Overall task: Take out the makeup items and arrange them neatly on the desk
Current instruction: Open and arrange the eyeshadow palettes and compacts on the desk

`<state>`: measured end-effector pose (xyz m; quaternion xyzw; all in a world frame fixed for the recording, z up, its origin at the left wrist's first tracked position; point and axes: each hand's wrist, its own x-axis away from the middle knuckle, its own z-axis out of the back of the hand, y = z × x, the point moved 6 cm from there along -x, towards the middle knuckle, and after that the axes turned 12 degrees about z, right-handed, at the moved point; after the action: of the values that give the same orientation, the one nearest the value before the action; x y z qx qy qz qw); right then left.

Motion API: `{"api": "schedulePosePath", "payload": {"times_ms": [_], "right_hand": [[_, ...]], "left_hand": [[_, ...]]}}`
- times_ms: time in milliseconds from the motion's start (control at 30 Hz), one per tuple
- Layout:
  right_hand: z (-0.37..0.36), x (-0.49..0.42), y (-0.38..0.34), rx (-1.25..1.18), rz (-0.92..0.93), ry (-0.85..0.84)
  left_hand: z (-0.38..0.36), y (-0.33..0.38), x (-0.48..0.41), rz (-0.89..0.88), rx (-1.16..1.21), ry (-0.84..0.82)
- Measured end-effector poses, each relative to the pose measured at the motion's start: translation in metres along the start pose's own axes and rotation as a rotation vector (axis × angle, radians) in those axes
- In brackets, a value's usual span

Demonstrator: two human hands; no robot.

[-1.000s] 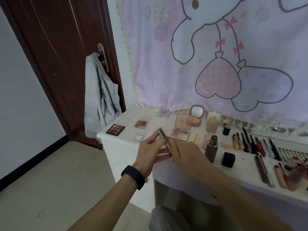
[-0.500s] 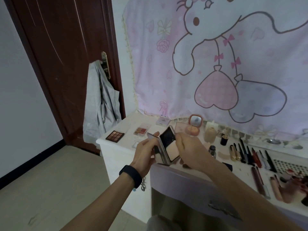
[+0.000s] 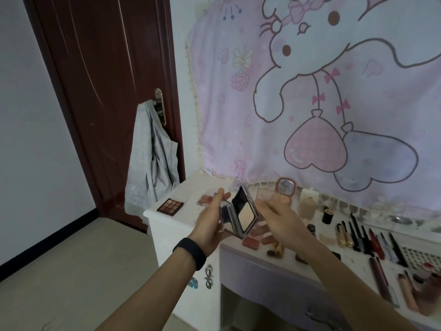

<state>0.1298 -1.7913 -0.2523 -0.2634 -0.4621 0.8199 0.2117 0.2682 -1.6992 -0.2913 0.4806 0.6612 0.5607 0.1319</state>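
Left hand (image 3: 209, 226) and right hand (image 3: 282, 223) pinch the open compact (image 3: 241, 217). Its long axis is upright and it opens toward the near side, above the worktop's (image 3: 183, 190) near edge.

A single head-worn view (wide-angle) faces forward and down, close above the white desk (image 3: 187, 195), toward the pink cartoon cloth (image 3: 238, 139).

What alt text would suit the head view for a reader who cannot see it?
The left hand and right hand hold an open powder compact, mirror and pale powder showing, over a white desk. An eyeshadow palette lies at its left corner, lipsticks and pencils in a row to the right, a pink cartoon cloth behind.
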Motion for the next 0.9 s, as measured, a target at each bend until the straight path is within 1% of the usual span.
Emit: {"api": "schedulePosePath", "payload": {"times_ms": [100,167,233,333,467,600,700,800,900], "right_hand": [[-0.002,-0.005,0.0,0.081,-0.004,0.01],[-0.003,-0.009,0.002,0.052,-0.039,0.03],[-0.007,-0.011,0.01,-0.094,-0.139,0.065],[-0.017,-0.007,0.017,-0.476,-0.281,0.133],[-0.032,-0.004,0.023,-0.797,-0.332,0.147],[-0.04,-0.005,0.024,-0.879,-0.329,0.168],[-0.041,-0.006,0.025,-0.936,-0.294,0.266],[-0.042,-0.006,0.031,-0.971,-0.275,0.362],[-0.045,-0.003,0.032,-0.914,-0.258,0.362]], "left_hand": [[0.002,0.0,0.0,0.075,-0.128,-0.054],[0.002,0.002,0.0,0.137,-0.189,-0.117],[0.007,0.004,-0.002,0.205,-0.14,-0.168],[0.018,0.011,-0.004,0.273,0.047,-0.215],[0.026,0.016,-0.005,0.3,0.219,-0.251],[0.036,0.015,-0.013,0.273,0.277,-0.23],[0.044,0.006,-0.015,0.298,0.298,-0.161],[0.047,-0.001,-0.016,0.281,0.221,-0.132],[0.05,0.004,-0.018,0.172,0.077,-0.016]]}}
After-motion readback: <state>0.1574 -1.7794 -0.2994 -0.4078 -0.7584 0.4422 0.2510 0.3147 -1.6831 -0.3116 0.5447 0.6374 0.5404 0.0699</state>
